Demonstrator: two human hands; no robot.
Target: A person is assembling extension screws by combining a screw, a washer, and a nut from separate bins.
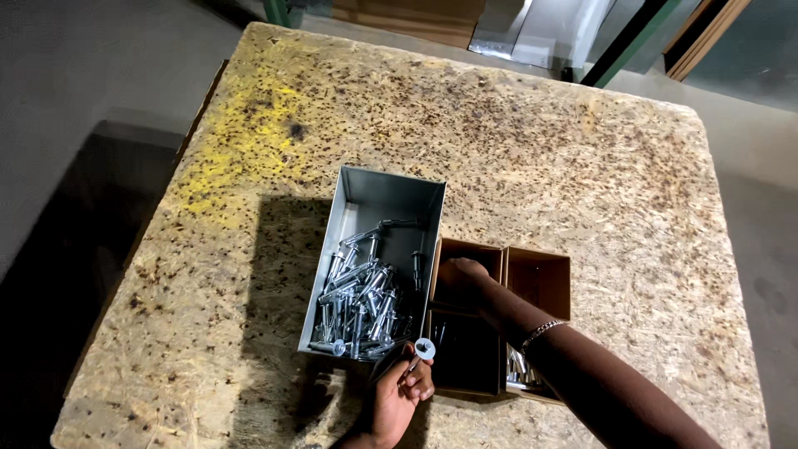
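Left hand [401, 392] pinches a bolt with washer [424, 348] just below the metal tray [353, 208], handy for assembling; right hand [460, 274] reaches into the cardboard box [536, 258] beside it, grip hidden.

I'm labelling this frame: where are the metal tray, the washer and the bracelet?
metal tray [391, 189], head view, bare far wall.
washer [426, 348], head view, its flat face.
bracelet [542, 329], head view, chain on the wrist.

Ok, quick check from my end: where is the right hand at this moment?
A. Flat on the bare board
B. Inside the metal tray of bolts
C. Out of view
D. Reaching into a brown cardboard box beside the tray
D: the right hand reaches into the brown cardboard box beside the metal tray, while the left hand holds a bolt with a washer.
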